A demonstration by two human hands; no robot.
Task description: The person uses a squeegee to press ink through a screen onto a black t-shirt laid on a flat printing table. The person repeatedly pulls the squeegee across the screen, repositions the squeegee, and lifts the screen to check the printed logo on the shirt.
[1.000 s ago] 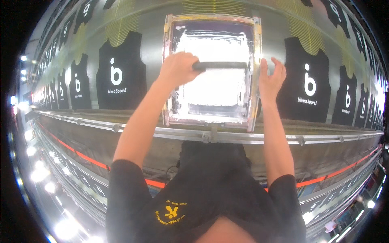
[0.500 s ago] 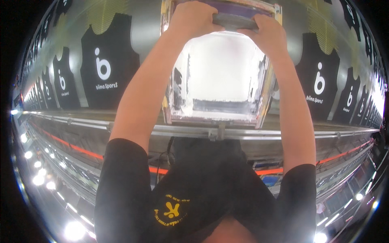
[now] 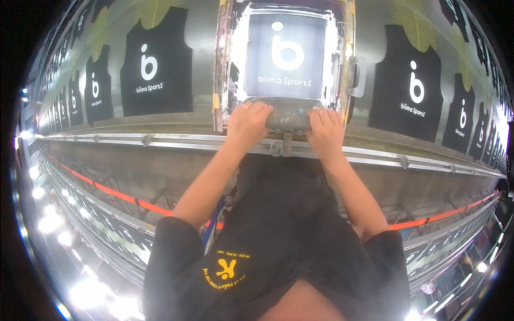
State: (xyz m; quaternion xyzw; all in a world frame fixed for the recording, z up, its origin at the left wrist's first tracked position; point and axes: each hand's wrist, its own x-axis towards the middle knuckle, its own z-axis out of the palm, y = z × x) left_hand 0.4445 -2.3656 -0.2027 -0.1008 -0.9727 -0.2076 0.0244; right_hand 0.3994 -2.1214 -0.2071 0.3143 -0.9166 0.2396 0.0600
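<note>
My left hand [image 3: 249,123] and my right hand [image 3: 325,127] grip a wide grey squeegee [image 3: 289,113], one at each end, near the bottom of a rectangular screen-printing frame [image 3: 349,29]. My fingers curl over the top of the squeegee. Inside the frame, a pale blue-grey window [image 3: 284,83] shows a white logo with lettering under it. Thick white ink [image 3: 331,45] smears the border round that window. A clear handle-like bracket [image 3: 360,77] sticks out from the frame's right side, above my right hand.
Rows of black sleeveless garments [image 3: 155,99] [image 3: 396,117] with white logos lie on the long metal surface [image 3: 203,64] either side of the frame. A metal rail [image 3: 375,159] runs along the near edge, with a red band [image 3: 112,190] lower down and bright lights beyond.
Both hands and the squeegee have moved from the top of the frame down to its near end. The window, solid white earlier, now shows the logo. The right hand, free earlier, grips the squeegee.
</note>
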